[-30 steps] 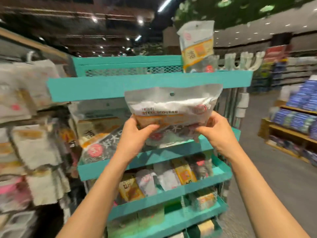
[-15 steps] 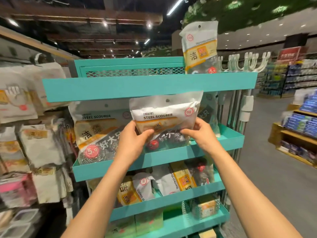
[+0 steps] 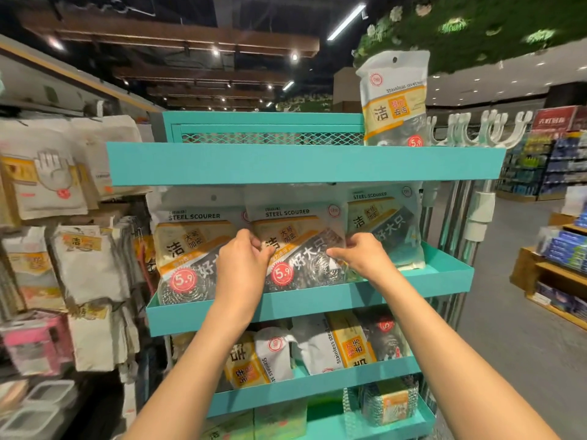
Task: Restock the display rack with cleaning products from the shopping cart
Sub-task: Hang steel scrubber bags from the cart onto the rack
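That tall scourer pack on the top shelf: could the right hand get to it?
Probably yes: the stainless steel scourer pack stands exposed above the right hand, but that hand is pinching the steel scourer pack.

Teal rack (image 3: 305,165) with a crisscross mesh back. White scrubber bag (image 3: 297,246) in the middle, with a yellow band, a dark grey stripe with white letters, a red circle with white numbers, and shiny silver coils below. Same colours on the left bag (image 3: 190,249). Pink pack (image 3: 35,342) far left. Blue boxes (image 3: 568,249) far right.
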Action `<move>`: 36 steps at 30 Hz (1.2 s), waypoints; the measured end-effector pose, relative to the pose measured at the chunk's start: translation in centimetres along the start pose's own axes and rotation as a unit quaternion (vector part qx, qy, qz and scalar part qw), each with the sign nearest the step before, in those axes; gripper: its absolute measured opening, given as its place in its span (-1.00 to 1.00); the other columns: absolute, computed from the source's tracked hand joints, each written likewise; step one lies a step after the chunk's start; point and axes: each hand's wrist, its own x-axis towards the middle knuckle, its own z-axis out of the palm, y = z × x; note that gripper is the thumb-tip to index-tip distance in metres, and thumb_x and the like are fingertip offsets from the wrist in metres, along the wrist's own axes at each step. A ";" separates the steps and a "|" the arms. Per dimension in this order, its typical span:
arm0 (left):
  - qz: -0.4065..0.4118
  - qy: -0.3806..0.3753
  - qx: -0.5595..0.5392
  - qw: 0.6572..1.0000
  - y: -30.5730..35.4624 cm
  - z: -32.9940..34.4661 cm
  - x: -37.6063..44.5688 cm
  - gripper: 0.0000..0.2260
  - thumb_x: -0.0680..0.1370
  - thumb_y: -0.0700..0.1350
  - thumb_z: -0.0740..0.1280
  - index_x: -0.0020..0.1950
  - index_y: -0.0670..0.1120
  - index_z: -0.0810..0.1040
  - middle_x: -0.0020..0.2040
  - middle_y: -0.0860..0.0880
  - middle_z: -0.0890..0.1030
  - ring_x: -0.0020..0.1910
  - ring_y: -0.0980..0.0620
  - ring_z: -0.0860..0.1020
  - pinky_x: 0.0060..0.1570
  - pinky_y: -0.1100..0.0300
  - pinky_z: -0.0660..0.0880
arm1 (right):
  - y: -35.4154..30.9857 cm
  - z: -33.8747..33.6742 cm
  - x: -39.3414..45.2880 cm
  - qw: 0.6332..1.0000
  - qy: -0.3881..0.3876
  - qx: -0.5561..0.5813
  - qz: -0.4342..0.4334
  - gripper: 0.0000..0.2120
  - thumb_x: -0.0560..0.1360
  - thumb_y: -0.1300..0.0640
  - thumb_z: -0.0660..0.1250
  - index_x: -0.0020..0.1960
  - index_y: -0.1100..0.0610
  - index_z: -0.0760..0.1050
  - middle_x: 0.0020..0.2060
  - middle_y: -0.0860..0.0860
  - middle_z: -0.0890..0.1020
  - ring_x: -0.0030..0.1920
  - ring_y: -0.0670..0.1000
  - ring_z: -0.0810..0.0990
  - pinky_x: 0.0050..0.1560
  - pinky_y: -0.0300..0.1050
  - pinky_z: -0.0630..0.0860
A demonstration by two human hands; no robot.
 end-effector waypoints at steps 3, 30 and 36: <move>0.000 -0.012 0.007 1.000 0.2 -0.2 -0.2 -0.83 0.49 -0.09 0.41 -0.17 -0.13 0.46 -0.31 0.01 0.51 -0.24 -0.02 0.50 -0.25 0.12 0.39 | -0.3 -0.2 -0.5 1.000 0.013 -0.028 0.007 -0.61 0.44 0.03 0.42 0.13 0.27 0.50 0.07 0.12 0.60 -0.01 0.07 0.55 -0.03 -0.10 0.44; 0.454 -0.505 -0.145 0.719 18.6 12.7 -28.1 -0.90 0.52 -0.16 0.33 -0.09 -0.19 0.50 -0.09 -0.22 0.61 -0.02 -0.23 0.55 -0.09 0.00 0.40 | 16.5 -10.9 -37.4 0.807 0.413 -0.282 0.313 -0.94 0.50 0.25 0.24 -0.07 0.22 0.48 -0.09 0.14 0.58 0.01 0.13 0.47 -0.02 -0.08 0.32; 0.547 -0.592 -0.246 0.538 26.7 8.6 -45.1 -0.90 0.52 -0.12 0.34 -0.11 -0.14 0.49 -0.12 -0.17 0.61 -0.06 -0.21 0.55 -0.13 0.04 0.40 | 18.2 -11.2 -55.9 0.647 0.535 -0.235 0.489 -0.96 0.46 0.24 0.31 -0.13 0.21 0.51 -0.13 0.15 0.62 -0.02 0.16 0.54 -0.04 -0.08 0.33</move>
